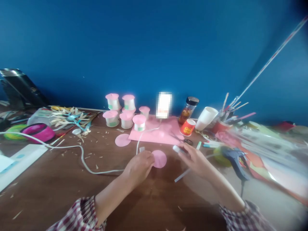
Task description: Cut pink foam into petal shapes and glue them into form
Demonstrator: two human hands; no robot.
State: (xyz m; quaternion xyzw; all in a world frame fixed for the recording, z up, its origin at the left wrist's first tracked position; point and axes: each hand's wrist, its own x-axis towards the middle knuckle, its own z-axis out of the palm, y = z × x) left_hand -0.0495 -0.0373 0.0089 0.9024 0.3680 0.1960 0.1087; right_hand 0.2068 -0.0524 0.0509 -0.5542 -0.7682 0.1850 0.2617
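My left hand (141,165) is closed, with its fingertips at the left edge of a pink paper circle (160,159) just over the brown table. My right hand (194,158) has its thumb and fingers around a small white object (177,149) with a rounded end; its exact kind is unclear. A second pink circle (122,140) lies flat to the left. Behind the hands is a pink sheet (158,136), with scissors (186,141) at its right edge. Several small white cups with pink round tops, one a front cup (139,123), stand behind my left hand.
A white cable (96,173) crosses the table on the left. Right of my right arm lies a glue gun (237,162). A red paper cup (187,127), a lidded jar (189,109) and a white cup (207,118) stand at the back. A lit, blurred-out screen (164,105) stands centrally.
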